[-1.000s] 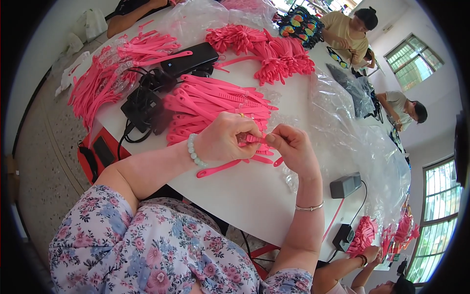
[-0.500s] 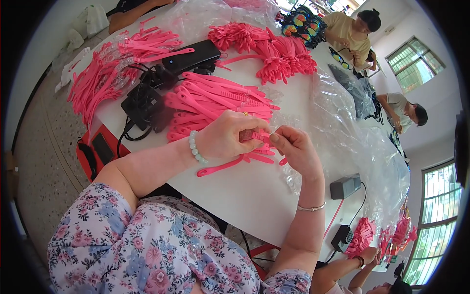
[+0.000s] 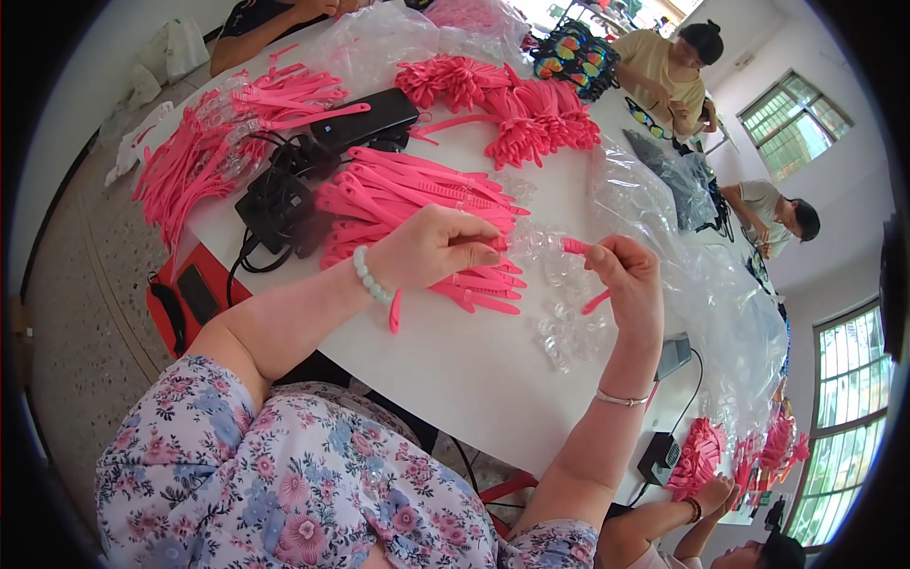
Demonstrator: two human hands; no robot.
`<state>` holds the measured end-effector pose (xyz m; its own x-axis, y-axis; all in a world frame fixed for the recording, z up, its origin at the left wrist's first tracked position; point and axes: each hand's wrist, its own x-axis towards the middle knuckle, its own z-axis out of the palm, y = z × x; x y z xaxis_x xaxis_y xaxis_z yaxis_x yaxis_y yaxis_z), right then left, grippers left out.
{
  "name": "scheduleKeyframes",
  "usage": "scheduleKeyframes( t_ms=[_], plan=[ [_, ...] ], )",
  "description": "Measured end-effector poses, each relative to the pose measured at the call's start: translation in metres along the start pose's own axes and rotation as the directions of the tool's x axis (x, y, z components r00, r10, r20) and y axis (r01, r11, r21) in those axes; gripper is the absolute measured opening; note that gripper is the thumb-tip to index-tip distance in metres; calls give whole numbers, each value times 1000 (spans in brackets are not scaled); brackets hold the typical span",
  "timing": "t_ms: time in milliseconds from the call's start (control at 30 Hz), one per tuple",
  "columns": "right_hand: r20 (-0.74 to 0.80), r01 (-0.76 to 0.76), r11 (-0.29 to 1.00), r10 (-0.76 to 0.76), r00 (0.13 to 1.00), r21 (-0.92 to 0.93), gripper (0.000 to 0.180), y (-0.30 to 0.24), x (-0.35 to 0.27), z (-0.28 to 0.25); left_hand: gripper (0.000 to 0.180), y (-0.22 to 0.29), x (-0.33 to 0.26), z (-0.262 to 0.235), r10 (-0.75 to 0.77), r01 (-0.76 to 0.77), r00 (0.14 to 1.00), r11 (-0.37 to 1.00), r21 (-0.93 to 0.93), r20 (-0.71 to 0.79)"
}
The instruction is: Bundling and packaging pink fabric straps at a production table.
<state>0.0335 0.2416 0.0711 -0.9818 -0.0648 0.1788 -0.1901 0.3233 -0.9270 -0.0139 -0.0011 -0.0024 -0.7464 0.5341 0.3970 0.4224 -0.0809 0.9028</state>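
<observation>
Both my hands are raised over the white table, drawn apart with a clear plastic buckle [image 3: 542,241] between them. My left hand [image 3: 438,248] is closed in a pinch on a pink rubber strap; a pink end [image 3: 395,311] hangs below its wrist. My right hand [image 3: 627,275] pinches a short pink strap portion [image 3: 573,247] on the buckle's right side. Another pink end pokes out below those fingers. Whether both pinched portions are one strap is hidden. Under my left hand lies a pile of pink straps [image 3: 408,190], and loose clear buckles [image 3: 564,337] lie near my right.
Behind are a black case [image 3: 365,121], black adapters with cables [image 3: 275,204], and more pink strap bundles [image 3: 540,114]. Clear plastic sheeting [image 3: 654,218] covers the table's right side. A grey box [image 3: 673,356] stands beside my right forearm. Several people work around the table.
My hands have moved apart, the right one going right and slightly outward. The clear buckle and pink strap between them now show. The pink end under my left wrist now hangs downward.
</observation>
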Motion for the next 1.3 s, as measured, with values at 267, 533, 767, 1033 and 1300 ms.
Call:
scheduleKeyframes(
  t_ms=[267,533,767,1033,1300],
  plan=[
    [-25,-35,963,29,999,-266,14,-22,-18,3,26,59,-25,-24,470,-403,881,684,608,56],
    [326,446,827,-341,882,-343,8,-53,-8,89,32,86,-91,-114,444,-445,876,595,669,188],
    [409,472,827,-334,850,-306,12,-87,85,148,16,81,-127,-208,121,122,837,909,398,-533],
    [401,566,564,-399,824,-602,21,-69,196,238,12,42,-137,-267,487,199,737,506,839,-468],
    [441,651,433,-493,750,-623,24,-19,197,261,13,18,-153,-265,503,279,785,234,931,-361]
  ],
)
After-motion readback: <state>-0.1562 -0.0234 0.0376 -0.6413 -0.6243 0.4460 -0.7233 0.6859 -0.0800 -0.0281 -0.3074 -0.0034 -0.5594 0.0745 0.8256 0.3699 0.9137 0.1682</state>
